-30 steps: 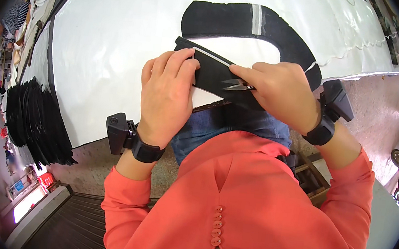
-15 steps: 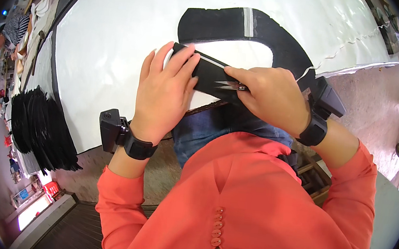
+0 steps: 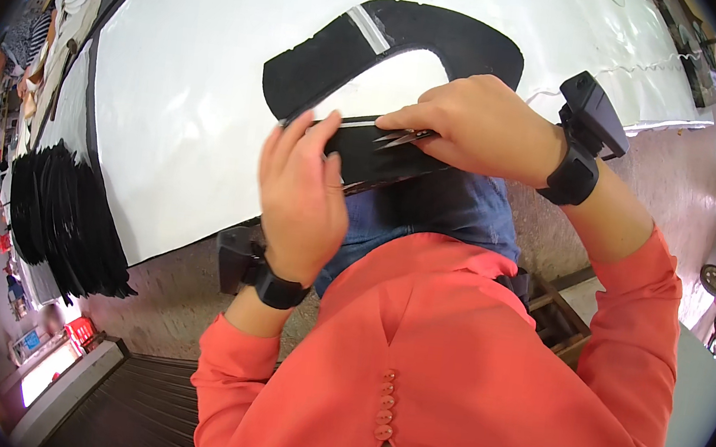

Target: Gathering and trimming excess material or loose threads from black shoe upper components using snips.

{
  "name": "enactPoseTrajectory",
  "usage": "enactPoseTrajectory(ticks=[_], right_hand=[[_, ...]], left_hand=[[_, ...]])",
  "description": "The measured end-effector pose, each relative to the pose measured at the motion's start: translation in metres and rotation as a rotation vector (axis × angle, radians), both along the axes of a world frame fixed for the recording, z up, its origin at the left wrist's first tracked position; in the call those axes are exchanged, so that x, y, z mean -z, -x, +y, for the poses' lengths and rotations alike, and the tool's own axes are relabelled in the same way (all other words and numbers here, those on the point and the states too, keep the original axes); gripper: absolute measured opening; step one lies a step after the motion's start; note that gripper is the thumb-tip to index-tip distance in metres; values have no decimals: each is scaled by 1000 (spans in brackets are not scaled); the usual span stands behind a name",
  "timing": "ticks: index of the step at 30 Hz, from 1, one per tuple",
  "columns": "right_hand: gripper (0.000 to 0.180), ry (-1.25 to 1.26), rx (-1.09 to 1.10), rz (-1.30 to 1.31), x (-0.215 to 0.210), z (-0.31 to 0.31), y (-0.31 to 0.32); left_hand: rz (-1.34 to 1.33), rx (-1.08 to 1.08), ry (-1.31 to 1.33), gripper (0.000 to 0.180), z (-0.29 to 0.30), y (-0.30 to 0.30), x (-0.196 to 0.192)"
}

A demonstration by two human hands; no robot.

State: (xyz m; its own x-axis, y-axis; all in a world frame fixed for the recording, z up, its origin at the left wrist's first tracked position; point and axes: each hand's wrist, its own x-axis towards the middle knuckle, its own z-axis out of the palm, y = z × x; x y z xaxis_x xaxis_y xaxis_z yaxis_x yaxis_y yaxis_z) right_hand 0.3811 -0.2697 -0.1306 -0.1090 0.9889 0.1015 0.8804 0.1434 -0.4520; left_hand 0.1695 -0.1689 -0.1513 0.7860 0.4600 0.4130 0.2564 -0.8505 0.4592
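Observation:
A black curved, U-shaped piece of flat material [image 3: 456, 33] lies on the white table top, with a pale band [image 3: 369, 30] across its far arm. Along the inner edge of its near arm runs a thin white strip [image 3: 356, 123]. My right hand [image 3: 494, 133] is closed around small pointed scissors [image 3: 402, 139], their blades pointing left over the near arm. Its thumb and forefinger press by the white strip. My left hand [image 3: 300, 196], slightly blurred, has its fingers stretched out at the left end of that arm; the palm hides part of the end.
The white-covered table [image 3: 186, 118] has its front edge close to my lap. A thick bundle of black strips [image 3: 66, 223] hangs over its left side. A pale thread [image 3: 654, 67] trails across the far right. A wooden frame [image 3: 562, 319] stands below on the right.
The black piece has turned counterclockwise, its far arm swinging left and nearer. My left hand has shifted right and toward me; my right hand, with the scissors, has moved slightly.

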Motion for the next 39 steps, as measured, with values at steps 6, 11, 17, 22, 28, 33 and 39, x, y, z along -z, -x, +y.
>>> enactPoseTrajectory(ticks=[6,11,17,22,28,33,39], right_hand=[[21,208,199,406,-17,-3,-15],[21,421,394,514,-17,-8,-21],[22,326,353,452,-14,-8,-23],[24,240,370,565,-11,-7,-23],[26,251,445,399,-2,-8,-18],[27,222,415,359,-2,-7,-19],[23,265,395,366,-1,-7,-21]], left_hand=[[10,43,16,27,-14,-10,10],[95,28,-137,23,-19,-15,2],[57,67,-113,23,-19,-18,6],[68,73,-109,24,-19,-18,5],[54,85,-93,24,-18,-17,9],[15,112,-63,24,-22,-22,9],[26,200,-70,23,-33,-40,8]])
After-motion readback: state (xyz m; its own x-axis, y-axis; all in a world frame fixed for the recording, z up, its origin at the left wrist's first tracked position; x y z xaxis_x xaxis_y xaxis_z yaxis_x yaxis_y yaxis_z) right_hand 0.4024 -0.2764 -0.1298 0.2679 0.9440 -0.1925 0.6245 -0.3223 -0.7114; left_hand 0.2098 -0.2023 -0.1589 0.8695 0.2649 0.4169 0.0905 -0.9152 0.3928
